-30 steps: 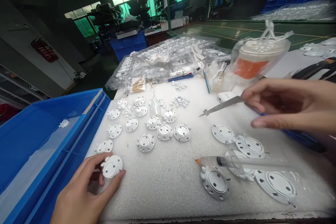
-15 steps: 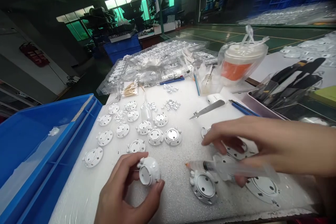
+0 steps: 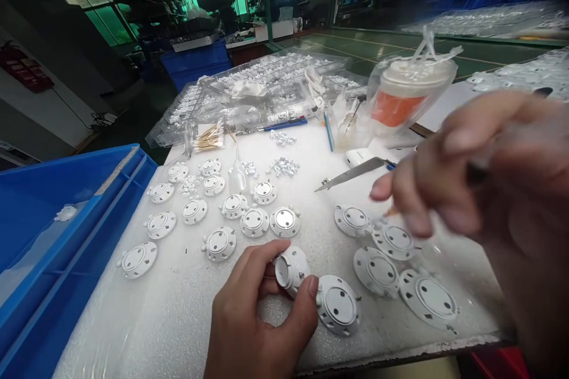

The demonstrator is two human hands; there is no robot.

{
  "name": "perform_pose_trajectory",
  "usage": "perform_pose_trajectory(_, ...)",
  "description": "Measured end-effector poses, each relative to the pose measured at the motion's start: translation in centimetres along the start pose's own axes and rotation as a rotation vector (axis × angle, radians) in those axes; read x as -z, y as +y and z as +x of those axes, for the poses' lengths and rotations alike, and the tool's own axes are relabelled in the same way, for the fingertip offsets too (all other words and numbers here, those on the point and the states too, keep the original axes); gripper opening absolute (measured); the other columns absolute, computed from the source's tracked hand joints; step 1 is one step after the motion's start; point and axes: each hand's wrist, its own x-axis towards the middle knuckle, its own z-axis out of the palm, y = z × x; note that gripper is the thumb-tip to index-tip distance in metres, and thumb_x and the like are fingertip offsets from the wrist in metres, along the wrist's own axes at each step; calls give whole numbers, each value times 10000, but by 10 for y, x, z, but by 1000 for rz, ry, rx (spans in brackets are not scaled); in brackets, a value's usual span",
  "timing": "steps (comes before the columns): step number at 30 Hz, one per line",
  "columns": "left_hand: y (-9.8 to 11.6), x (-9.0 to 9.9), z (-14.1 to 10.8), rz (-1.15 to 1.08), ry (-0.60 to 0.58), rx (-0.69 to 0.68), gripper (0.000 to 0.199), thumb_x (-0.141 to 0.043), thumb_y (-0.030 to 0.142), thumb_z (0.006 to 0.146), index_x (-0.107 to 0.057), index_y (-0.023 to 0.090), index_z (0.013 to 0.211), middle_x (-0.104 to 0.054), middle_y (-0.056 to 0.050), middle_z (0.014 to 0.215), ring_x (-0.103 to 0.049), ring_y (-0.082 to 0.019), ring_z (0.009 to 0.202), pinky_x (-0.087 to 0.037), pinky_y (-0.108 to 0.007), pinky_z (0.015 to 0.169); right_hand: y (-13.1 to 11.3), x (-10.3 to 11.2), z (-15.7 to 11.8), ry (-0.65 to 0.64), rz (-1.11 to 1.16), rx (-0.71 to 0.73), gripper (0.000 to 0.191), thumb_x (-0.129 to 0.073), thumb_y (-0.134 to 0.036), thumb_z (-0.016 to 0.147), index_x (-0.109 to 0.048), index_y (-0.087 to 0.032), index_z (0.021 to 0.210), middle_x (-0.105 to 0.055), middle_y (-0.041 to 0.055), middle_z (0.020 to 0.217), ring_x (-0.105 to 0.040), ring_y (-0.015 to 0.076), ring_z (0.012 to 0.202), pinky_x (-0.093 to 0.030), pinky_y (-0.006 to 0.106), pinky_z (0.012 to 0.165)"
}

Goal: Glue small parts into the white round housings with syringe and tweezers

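Between the thumb and fingers of my left hand point(image 3: 255, 314) is a small white round plastic part point(image 3: 292, 269), its recessed face turned to the left. It is just beside a white disc-shaped piece point(image 3: 338, 305) with two dark dots. My right hand point(image 3: 462, 172) is raised at the right, blurred, with its fingers curled round a syringe point(image 3: 391, 211). Only the orange tip and a dark bit of the syringe show. Below that hand lie several more white dotted discs point(image 3: 377, 269). Silver tweezers point(image 3: 351, 174) rest on the white foam sheet point(image 3: 178, 320), small bits by their tip.
More dotted discs point(image 3: 221, 241) spread over the left half, near a clear dropper point(image 3: 239, 177) and piles of tiny parts point(image 3: 284, 167). Cotton swabs point(image 3: 208, 137), clear trays point(image 3: 275, 77) and a bagged cup point(image 3: 400, 95) stand behind. A blue crate point(image 3: 89, 207) flanks the left edge.
My left hand has moved right with the white part, nearer the dotted disc. The right hand has lifted up and right with the syringe, uncovering the discs below. The view has shifted slightly.
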Motion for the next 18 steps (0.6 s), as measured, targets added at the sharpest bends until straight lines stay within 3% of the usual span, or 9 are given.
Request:
perform_pose_trajectory(2,0,-4,-1,-9,16,5,237,-690,331,798,-662,257,1022,-648,7,846,-602,-138,679,-547,-239,638,0,-7,6,98,142,78,69,-696,-282,884,-659,-319,929,-595,-85,643,-531,62,556,-479,235,683)
perform_pose_trajectory(4,1,-10,-4,-80,-1,-15,251,-670,287,811,-628,272,1059,-657,8,960,-626,-145,785,-558,-244,714,6,-16,10,51,301,3,237,-758,-231,823,-636,-348,989,-592,-105,698,-451,38,509,-426,200,572)
perform_pose_trajectory(6,1,-17,-6,-144,-37,-67,289,-637,225,823,-585,290,1100,-645,17,1057,-632,-144,893,-560,-242,787,15,-21,12,-38,437,-50,239,-751,-349,816,-621,-327,1015,-572,-88,706,-395,49,499,-419,213,553)
perform_pose_trajectory(7,1,-19,-7,-149,-44,-92,307,-627,202,824,-569,295,1110,-637,20,1077,-629,-144,921,-558,-242,802,18,-22,12,-85,484,-71,254,-709,-459,831,-621,-289,998,-544,-72,683,-387,62,510,-432,231,565)
perform_pose_trajectory(11,-1,-22,-10,-70,-20,-141,327,-646,186,811,-564,297,1107,-626,4,1103,-624,-167,957,-558,-247,766,23,-17,11,-258,594,-147,673,-285,-803,865,-549,-202,717,-339,-61,543,-353,92,501,-407,257,553)
perform_pose_trajectory(14,-3,-19,-10,-20,-14,-174,335,-646,193,826,-558,299,1132,-626,-9,1137,-621,-184,1019,-565,-244,743,23,-15,12,-320,674,-138,780,-21,-856,814,-343,-196,551,-258,-59,491,-275,83,448,-343,248,524)
perform_pose_trajectory(18,-4,-16,-9,84,-46,-251,346,-645,208,848,-535,284,1167,-623,-17,1169,-620,-173,1055,-574,-212,716,29,-15,11,-347,745,-143,807,86,-886,739,-243,-186,509,-218,-56,450,-205,81,422,-264,260,492)
